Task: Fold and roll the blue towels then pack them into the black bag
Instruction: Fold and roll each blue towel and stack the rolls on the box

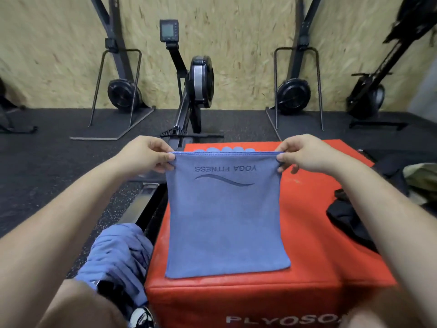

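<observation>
A blue towel (224,221) marked "YOGA FITNESS" is held up by its far edge, its near end lying on the red plyo box (314,233). My left hand (149,155) pinches the far left corner and my right hand (300,153) pinches the far right corner. Several rolled blue towels (224,149) peek over the far edge behind it. A heap of loose blue towels (118,254) lies to the left of the box, beside my knee. The black bag (347,221) lies crumpled on the box's right side.
A rowing machine (196,86) stands straight ahead, its rail running down along the box's left side. Two ski-machine stands (123,91) flank it against the wooden wall. Dark and olive items (418,181) lie to the right of the box. The floor is black rubber.
</observation>
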